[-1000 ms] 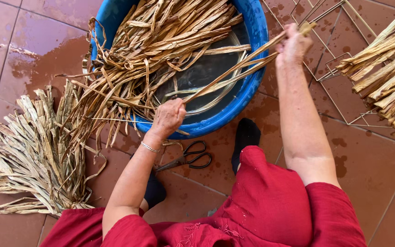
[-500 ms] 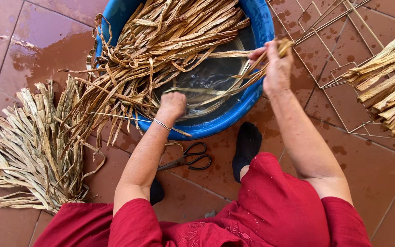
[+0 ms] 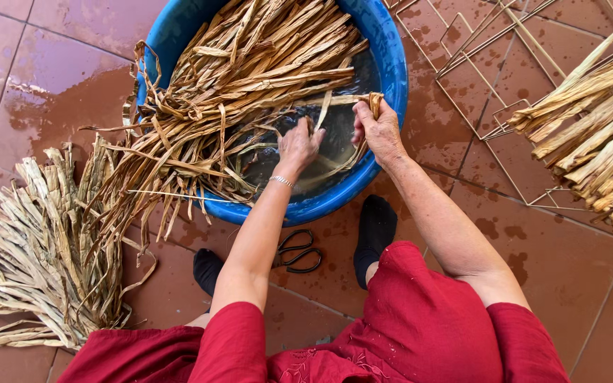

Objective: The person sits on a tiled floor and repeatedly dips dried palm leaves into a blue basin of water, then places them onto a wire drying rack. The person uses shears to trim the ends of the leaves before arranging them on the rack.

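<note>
A round blue basin of water holds a mass of wet brown dried leaf strips, many draped over its left rim. My left hand reaches into the basin and pinches strips near the water. Just to its right, my right hand grips the folded end of a leaf strip above the water by the basin's right wall.
A paler dry leaf bundle lies on the wet tile floor at left. Black scissors lie below the basin between my feet in black socks. A wire rack and a stack of dry stalks lie at right.
My right hand came down from the far right rim into the basin, folding the long strip. My left hand moved from the near rim into the water.
</note>
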